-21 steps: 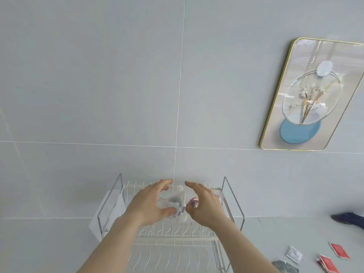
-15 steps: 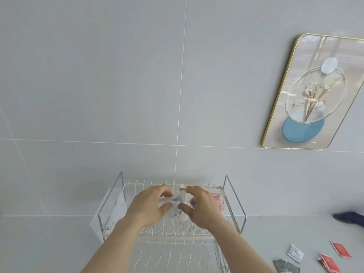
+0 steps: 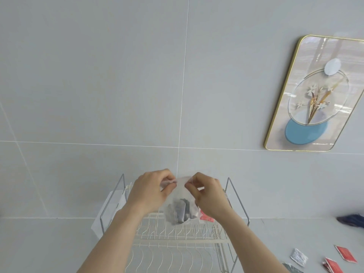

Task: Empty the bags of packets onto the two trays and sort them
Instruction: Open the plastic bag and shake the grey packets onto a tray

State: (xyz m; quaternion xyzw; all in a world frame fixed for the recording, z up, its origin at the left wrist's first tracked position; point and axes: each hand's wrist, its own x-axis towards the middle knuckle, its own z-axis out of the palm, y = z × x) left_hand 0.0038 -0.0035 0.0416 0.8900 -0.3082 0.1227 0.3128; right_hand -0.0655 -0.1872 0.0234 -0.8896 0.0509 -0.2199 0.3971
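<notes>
A clear plastic bag (image 3: 180,210) holding grey packets hangs in the air above the white wire rack (image 3: 177,235). My left hand (image 3: 150,191) pinches the bag's top edge on the left, and my right hand (image 3: 209,193) pinches it on the right. A second bag with red packets (image 3: 205,217) lies on the rack's upper tier, partly hidden behind my right hand. The trays named in the task are not in view.
Loose packets lie on the counter at the lower right: a white one (image 3: 299,256), red ones (image 3: 345,253) and a grey one (image 3: 292,267). A dark blue object (image 3: 351,219) sits at the right edge. A white sheet (image 3: 110,211) hangs at the rack's left end. A framed picture (image 3: 315,93) hangs on the tiled wall.
Both hands have lifted the clear bag off the rack, and it now hangs by its top edge between my fingers. The hands have risen slightly.
</notes>
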